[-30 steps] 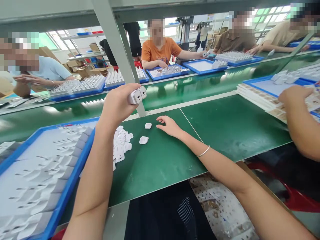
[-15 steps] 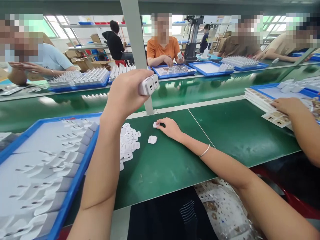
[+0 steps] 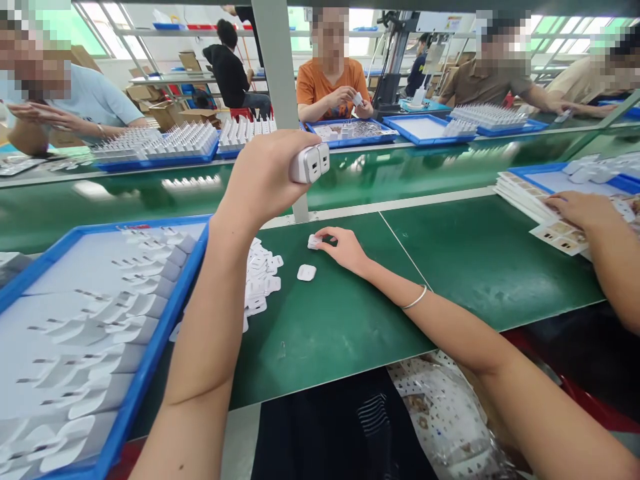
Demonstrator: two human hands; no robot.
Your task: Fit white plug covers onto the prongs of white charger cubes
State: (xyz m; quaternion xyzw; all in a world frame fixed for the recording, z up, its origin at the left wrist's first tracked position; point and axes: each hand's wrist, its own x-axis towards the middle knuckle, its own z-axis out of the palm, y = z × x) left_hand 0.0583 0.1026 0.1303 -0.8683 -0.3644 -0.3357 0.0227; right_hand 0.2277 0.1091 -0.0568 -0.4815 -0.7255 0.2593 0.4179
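Above the green worktop (image 3: 350, 333), two white chargers (image 3: 315, 164) sit side by side, clamped in the left hand (image 3: 273, 170). The right hand (image 3: 345, 248) pinches a small white piece (image 3: 314, 242) at the worktop; another square piece (image 3: 307, 273) lies near it, beside a loose pile (image 3: 261, 277).

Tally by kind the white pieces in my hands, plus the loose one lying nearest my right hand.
White chargers visible in the left hand: 2
White caps, one in the right hand, one on the bench: 2
Total: 4
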